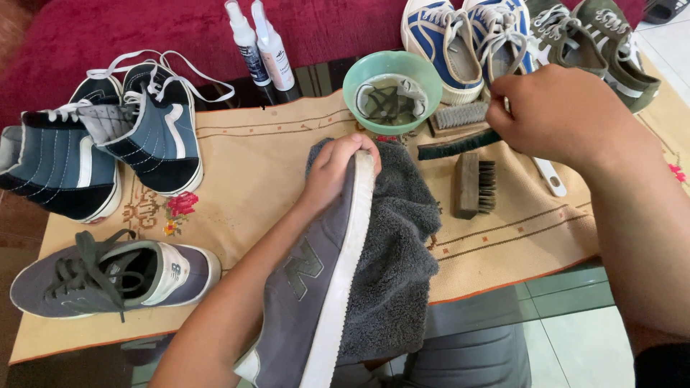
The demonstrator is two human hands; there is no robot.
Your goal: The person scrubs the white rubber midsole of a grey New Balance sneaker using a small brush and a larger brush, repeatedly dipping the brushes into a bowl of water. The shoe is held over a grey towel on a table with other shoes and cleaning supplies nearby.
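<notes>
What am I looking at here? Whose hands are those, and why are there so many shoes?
This picture comes from a camera worn on a person's head, so you look down at that person's own two hands, as if you were them.

The left hand grips a grey sneaker by its toe. The shoe lies tilted on a dark grey towel, with its white sole edge turned up.

The right hand reaches over to the brushes: a dark brush right at its fingers, a pale brush behind that, and a wooden brush nearer to us.

Everything sits on a tan cloth. There is also a green bowl of water with laces in it, two spray bottles, the matching grey sneaker, a dark blue high-top pair, a blue pair and an olive pair.
</notes>
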